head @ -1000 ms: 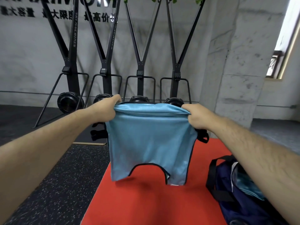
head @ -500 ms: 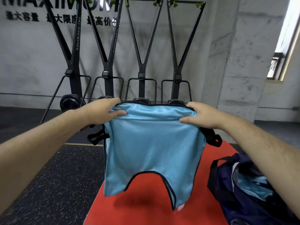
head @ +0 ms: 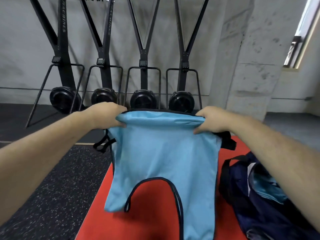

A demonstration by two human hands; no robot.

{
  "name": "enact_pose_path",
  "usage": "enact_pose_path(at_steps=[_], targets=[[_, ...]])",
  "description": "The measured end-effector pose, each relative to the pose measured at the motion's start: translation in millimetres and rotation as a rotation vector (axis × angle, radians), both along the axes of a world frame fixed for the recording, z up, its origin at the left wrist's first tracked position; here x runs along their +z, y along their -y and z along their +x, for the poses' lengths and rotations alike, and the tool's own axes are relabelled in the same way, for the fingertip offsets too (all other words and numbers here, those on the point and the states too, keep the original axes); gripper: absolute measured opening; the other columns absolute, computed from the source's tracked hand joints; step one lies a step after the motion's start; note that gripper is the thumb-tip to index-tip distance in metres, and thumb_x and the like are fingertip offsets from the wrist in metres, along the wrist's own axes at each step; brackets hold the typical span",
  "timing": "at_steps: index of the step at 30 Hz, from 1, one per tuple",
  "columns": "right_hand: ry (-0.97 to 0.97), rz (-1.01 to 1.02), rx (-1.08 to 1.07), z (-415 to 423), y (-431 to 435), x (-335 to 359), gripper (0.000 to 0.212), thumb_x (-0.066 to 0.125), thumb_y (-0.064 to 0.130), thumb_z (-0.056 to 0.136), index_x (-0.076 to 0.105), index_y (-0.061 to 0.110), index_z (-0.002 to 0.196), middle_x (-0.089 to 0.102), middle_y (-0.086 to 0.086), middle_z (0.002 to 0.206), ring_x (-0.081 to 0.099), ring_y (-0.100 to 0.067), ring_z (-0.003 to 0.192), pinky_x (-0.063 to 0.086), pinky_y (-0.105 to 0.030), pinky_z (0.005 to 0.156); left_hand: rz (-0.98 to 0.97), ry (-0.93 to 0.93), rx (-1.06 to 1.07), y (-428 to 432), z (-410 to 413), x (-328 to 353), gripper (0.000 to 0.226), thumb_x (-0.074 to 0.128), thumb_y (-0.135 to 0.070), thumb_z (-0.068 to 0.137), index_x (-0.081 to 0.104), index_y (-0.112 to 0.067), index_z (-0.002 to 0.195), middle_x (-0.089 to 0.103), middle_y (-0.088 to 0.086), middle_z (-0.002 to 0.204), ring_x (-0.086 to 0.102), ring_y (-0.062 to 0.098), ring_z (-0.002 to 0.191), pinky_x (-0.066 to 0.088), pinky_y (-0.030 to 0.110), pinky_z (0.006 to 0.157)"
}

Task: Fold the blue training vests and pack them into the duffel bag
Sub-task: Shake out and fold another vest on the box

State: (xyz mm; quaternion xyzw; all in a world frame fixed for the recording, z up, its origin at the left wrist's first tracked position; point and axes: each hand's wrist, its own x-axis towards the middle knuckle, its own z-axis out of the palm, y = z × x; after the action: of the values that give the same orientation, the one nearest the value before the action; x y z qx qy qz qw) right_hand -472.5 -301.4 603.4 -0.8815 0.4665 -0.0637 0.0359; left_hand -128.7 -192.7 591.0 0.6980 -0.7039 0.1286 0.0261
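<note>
A light blue training vest (head: 161, 156) with black trim hangs in the air in front of me, neck opening pointing down. My left hand (head: 107, 115) grips its top left corner and my right hand (head: 213, 121) grips its top right corner, fingers curled over the bunched edge. Black side straps (head: 103, 144) dangle from both sides. A navy duffel bag (head: 263, 205) lies open at the lower right on the red mat (head: 155, 196), with more light blue fabric (head: 266, 187) inside it.
Several black ski-trainer machines (head: 143, 99) stand in a row against the grey wall behind the vest. Dark speckled rubber floor (head: 57, 187) lies left of the mat. A concrete pillar (head: 256, 66) rises at the right, beside a window (head: 297, 40).
The vest has dropped lower and hangs longer toward the mat. Both hands went from lying over the top edge to gripping its corners.
</note>
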Motion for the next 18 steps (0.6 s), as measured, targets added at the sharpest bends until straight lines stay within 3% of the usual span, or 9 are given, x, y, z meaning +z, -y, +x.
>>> enact_pose_path(at_steps=[3, 5, 8, 11, 15, 18], targets=[[0.052, -0.335, -0.097, 13.5, 31.5, -25.2, 0.007, 0.06, 0.017, 0.081, 0.061, 0.024, 0.081, 0.061, 0.003, 0.087, 0.064, -0.027, 0.089, 0.042, -0.032, 0.063, -0.142, 0.179, 0.071, 34.4, 5.6, -8.5, 0.018, 0.06, -0.033, 0.093, 0.051, -0.022, 0.104, 0.065, 0.0, 0.103, 0.061, 0.027, 0.087, 0.047, 0.036, 0.07], [0.123, -0.51, -0.136, 18.9, 43.7, -34.9, 0.025, 0.054, 0.005, 0.077, 0.065, 0.022, 0.093, 0.06, -0.002, 0.096, 0.062, -0.033, 0.092, 0.041, -0.033, 0.065, -0.265, 0.25, 0.092, 47.6, 7.7, -9.1, 0.025, 0.062, -0.022, 0.089, 0.051, -0.017, 0.111, 0.065, 0.005, 0.105, 0.066, 0.033, 0.092, 0.042, 0.036, 0.063], [0.167, -0.608, -0.2, 19.3, 47.1, -49.1, 0.032, 0.055, 0.0, 0.076, 0.066, 0.017, 0.1, 0.057, -0.006, 0.098, 0.059, -0.036, 0.092, 0.041, -0.035, 0.061, -0.416, 0.316, 0.057, 53.8, 12.1, -21.0, 0.034, 0.072, -0.027, 0.083, 0.058, -0.015, 0.112, 0.066, 0.009, 0.1, 0.068, 0.036, 0.087, 0.038, 0.035, 0.06], [0.124, -0.672, -0.225, 13.6, 40.4, -82.1, 0.029, 0.06, 0.004, 0.08, 0.067, 0.017, 0.105, 0.056, -0.007, 0.104, 0.056, -0.035, 0.097, 0.032, -0.034, 0.059, -0.473, 0.318, -0.033, 49.9, 13.6, -53.1, 0.035, 0.081, -0.017, 0.07, 0.065, -0.013, 0.101, 0.064, 0.01, 0.083, 0.066, 0.036, 0.071, 0.038, 0.034, 0.054], [0.125, -0.551, -0.177, 6.7, 26.9, -166.2, 0.027, 0.063, 0.01, 0.082, 0.069, 0.016, 0.108, 0.055, -0.006, 0.11, 0.051, -0.032, 0.104, 0.036, -0.034, 0.059, -0.37, 0.236, -0.052, 37.7, 9.4, -129.4, 0.038, 0.081, -0.01, 0.062, 0.071, -0.016, 0.099, 0.058, 0.007, 0.083, 0.061, 0.033, 0.072, 0.042, 0.035, 0.054], [-0.02, -0.257, -0.142, 5.8, 10.3, -242.8, 0.034, 0.055, 0.012, 0.085, 0.066, 0.022, 0.115, 0.056, 0.001, 0.116, 0.049, -0.027, 0.114, 0.049, -0.036, 0.076, -0.128, 0.076, 0.048, 24.3, -5.2, -202.2, 0.042, 0.066, -0.016, 0.08, 0.067, -0.028, 0.12, 0.058, 0.005, 0.108, 0.06, 0.031, 0.096, 0.05, 0.042, 0.076]])
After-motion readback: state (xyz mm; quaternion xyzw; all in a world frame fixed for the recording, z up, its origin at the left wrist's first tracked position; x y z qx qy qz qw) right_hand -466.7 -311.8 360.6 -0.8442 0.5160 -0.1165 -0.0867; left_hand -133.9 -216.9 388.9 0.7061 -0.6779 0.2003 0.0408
